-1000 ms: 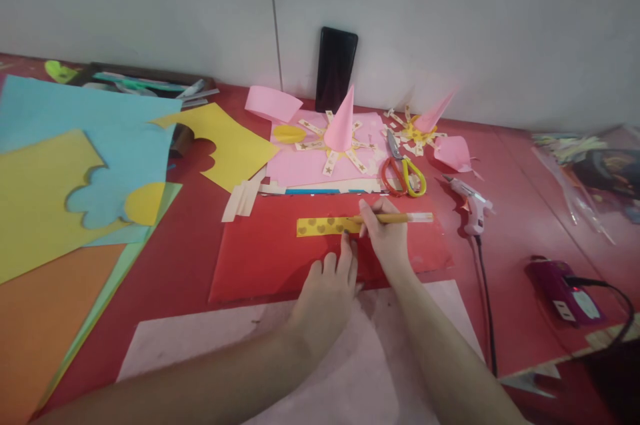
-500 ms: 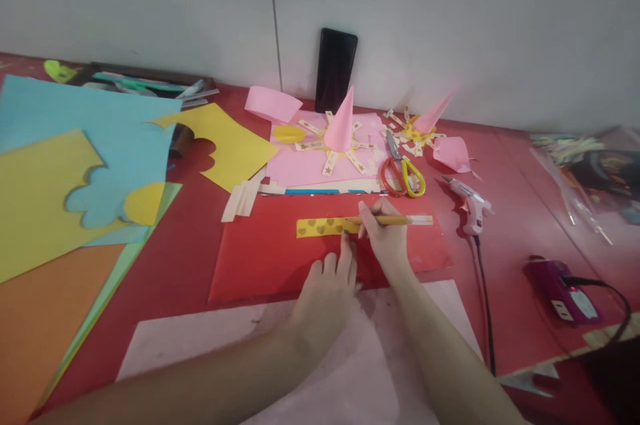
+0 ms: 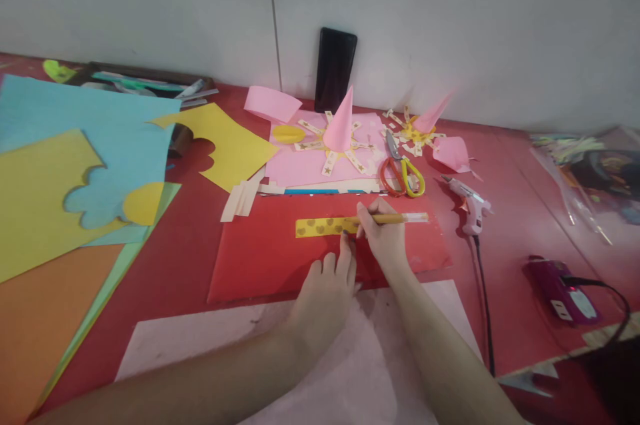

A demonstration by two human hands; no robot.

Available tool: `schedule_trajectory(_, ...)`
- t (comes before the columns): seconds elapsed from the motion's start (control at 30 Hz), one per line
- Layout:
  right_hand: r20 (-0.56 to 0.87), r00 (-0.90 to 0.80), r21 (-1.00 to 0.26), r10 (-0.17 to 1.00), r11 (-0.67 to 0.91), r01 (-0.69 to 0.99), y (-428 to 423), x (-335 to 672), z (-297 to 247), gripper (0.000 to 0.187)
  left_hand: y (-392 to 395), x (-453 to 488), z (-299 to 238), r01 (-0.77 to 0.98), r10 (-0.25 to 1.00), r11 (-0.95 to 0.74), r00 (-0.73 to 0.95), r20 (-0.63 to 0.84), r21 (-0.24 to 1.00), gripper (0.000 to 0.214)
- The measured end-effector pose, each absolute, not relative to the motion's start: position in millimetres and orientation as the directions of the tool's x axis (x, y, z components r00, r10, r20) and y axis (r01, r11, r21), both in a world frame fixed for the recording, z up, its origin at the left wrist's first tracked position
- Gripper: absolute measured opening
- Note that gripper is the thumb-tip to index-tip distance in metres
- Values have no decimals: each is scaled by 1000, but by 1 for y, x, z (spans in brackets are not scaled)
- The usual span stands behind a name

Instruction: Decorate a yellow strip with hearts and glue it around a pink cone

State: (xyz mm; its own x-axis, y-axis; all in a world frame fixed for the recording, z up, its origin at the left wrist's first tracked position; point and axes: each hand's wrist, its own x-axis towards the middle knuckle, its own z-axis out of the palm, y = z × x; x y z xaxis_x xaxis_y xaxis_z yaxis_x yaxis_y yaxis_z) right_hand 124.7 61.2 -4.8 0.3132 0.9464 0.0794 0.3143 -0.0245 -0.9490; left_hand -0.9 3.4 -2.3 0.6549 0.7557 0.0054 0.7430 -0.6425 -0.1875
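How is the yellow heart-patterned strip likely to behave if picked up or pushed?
The yellow heart-patterned strip is probably light and bendy, since it looks thin and narrow. Lying flat, it would likely slide rather than roll across the smooth-looking red sheet, though the left hand, with a fingertip at its lower edge, may resist that.

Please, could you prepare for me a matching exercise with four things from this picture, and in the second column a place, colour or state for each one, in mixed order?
Column one
1. Pen
2. Phone
3. Scissors
4. Patterned strip

Column two
A. part red, part yellow
B. yellow, with darker hearts
C. held in the right hand
D. leaning upright against the wall

Right pairs: 1-C, 2-D, 3-A, 4-B
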Motion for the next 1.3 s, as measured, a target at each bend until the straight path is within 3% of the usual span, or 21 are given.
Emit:
schedule_trajectory(0.27, 78, 317, -952, 945, -24, 306, 62, 125, -7, 31, 3, -1, -2, 749, 759, -643, 651, -5, -163, 44)
schedule_trajectory(0.47, 92, 314, -951, 945, -10, 308, 62, 125, -7, 30, 3, 0, -3, 727, 749, -646, 663, -9, -231, 45)
schedule_trajectory(0.7, 97, 275, -953, 956, 9, 304, 63, 125, -7, 31, 3, -1, -3, 758, 766, -637, 643, -6, -140, 44)
schedule_trajectory(0.93, 80, 279, -943, 957, -18, 333, 64, 126, -6, 30, 3, 0, -4, 732, 751, -640, 660, 9, -233, 44)
schedule_trajectory(1.3, 65, 357, -956, 932, -45, 292, 63, 125, -6, 30, 3, -1, -3, 723, 749, -636, 662, 9, -268, 45)
